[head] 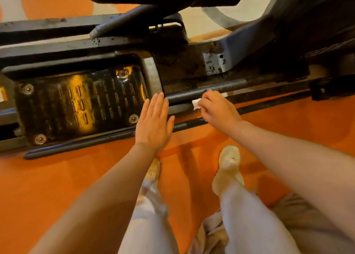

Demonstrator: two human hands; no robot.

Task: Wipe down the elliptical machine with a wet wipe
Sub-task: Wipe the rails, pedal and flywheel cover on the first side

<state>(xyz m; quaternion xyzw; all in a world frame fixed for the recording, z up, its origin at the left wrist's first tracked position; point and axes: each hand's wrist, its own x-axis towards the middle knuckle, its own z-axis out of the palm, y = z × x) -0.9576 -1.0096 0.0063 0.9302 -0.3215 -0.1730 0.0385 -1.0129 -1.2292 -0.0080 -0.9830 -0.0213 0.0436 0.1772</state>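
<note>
The black elliptical machine (192, 65) stretches across the upper half of the head view. Its glossy ridged foot pedal (76, 104) lies at the left, fixed with round bolts. My left hand (154, 122) lies flat with straight fingers on the pedal's right front corner. My right hand (217, 109) grips a small white wet wipe (196, 103) and holds it against the dark rail bar (211, 92) just right of the pedal. Most of the wipe is hidden under my fingers.
Orange carpet (57, 177) covers the floor in front of the machine. My legs in light trousers and my pale shoes (229, 161) stand close to the frame's lower rail (86, 146). Rust spots mark a metal bracket (214, 62) behind the bar.
</note>
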